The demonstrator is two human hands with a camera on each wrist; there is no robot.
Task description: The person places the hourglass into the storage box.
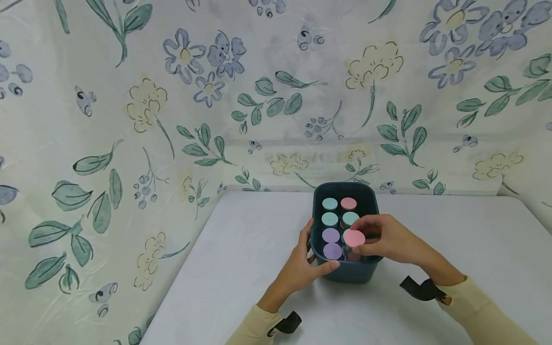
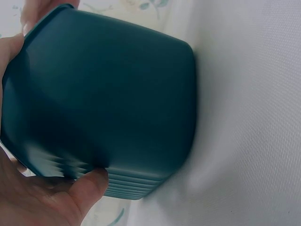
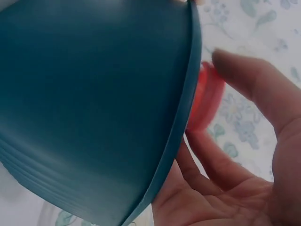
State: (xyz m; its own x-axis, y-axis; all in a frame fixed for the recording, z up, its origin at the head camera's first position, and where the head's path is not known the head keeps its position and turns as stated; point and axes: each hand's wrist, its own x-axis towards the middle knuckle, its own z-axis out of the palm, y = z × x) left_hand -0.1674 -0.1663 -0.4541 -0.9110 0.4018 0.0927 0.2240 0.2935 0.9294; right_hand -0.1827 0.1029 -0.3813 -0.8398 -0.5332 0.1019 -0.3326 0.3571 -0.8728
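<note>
A dark teal plastic bin (image 1: pixel 350 274) stands on the table and holds several small containers with round lids. My left hand (image 1: pixel 297 268) grips the bin at its left side, thumb over the near rim. In the right wrist view, finger and thumb of my right hand (image 1: pixel 394 239) pinch a pink-lidded container (image 1: pixel 354 237) at its lid, which shows above the rim. Its lower part is hidden by the bin wall. Purple lids (image 1: pixel 332 251) fill the near left, with mint lids (image 1: pixel 329 219) behind them. A second pink lid (image 1: pixel 348 203) is at the far right.
The bin stands on a white-covered table (image 1: pixel 250 239), near its far edge. Behind and to the left hangs a floral-patterned curtain (image 1: pixel 258 158). A black strap (image 1: pixel 288 322) sticks out at the left wrist, and another black strap (image 1: pixel 420 289) at the right.
</note>
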